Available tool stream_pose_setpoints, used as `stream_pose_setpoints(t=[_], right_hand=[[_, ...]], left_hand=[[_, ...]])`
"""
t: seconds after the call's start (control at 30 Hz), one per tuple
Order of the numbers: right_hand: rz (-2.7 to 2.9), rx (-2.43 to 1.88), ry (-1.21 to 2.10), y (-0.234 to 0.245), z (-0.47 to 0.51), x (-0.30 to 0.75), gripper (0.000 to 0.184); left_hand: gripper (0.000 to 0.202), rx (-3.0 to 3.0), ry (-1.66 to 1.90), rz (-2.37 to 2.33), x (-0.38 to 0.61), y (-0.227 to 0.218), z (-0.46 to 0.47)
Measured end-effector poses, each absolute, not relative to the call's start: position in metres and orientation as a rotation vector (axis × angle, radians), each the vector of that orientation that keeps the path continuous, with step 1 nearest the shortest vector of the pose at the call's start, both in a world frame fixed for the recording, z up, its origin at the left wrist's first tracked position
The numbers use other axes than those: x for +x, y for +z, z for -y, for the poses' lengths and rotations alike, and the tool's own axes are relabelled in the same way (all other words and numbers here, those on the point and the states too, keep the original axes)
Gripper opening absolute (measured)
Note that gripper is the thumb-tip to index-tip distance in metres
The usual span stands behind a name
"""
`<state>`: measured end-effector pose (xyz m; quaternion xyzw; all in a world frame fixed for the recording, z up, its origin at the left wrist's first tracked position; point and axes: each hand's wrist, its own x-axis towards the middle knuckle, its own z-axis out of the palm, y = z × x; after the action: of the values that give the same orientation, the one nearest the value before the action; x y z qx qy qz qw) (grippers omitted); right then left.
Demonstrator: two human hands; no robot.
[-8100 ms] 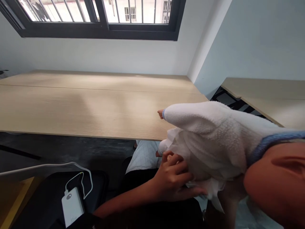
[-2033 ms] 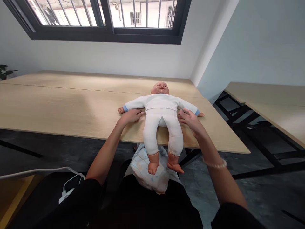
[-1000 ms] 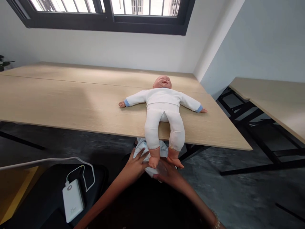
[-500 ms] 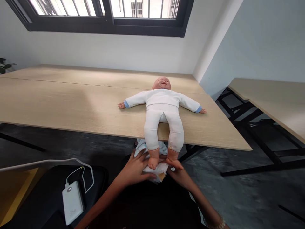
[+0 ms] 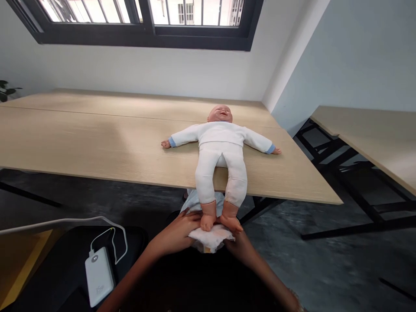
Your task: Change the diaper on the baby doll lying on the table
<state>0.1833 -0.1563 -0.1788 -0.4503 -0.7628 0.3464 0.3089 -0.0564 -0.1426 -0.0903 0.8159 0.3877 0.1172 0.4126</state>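
Observation:
A baby doll (image 5: 221, 143) in white clothes lies face up on the wooden table (image 5: 97, 143), arms spread, legs hanging over the front edge. Under its bare feet, on my lap, lies a white diaper (image 5: 210, 237) with pale blue print. My left hand (image 5: 175, 232) grips the diaper's left side with curled fingers. My right hand (image 5: 237, 242) holds its right side from below, mostly hidden under the diaper and the doll's foot.
A white power bank (image 5: 98, 275) with a cable lies on a black surface at lower left. A second wooden table (image 5: 373, 138) stands to the right, black metal legs between. A window runs along the far wall. A plant leaf shows at far left.
The doll was laid from my hands onto the table. Both hands then dropped from its sides to the diaper on my lap and have gathered it up under the doll's feet.

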Motion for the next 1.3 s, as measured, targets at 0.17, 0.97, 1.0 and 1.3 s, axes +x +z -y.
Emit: stream_pose_setpoints(t=[0.17,0.97,1.0,1.3], right_hand=[[2.219,-1.138,0.866,-0.170,0.172,0.199,0.046],[1.753,-1.243,0.737,-0.039,0.161,0.187,0.014],[1.765,-1.264,0.810,-0.038,0.159,0.190,0.015],[1.654,-1.315,1.278,-0.039,0.148,0.208,0.032]], left_hand=[[0.050,2.010,0.215,-0.828,-0.063,-0.080,0.146],[0.053,1.457,0.777,-0.937,-0.029,-0.051,0.157],[0.055,1.446,0.745,-0.914,-0.030,-0.055,0.158],[0.066,1.459,0.633,-0.882,-0.054,-0.059,0.152]])
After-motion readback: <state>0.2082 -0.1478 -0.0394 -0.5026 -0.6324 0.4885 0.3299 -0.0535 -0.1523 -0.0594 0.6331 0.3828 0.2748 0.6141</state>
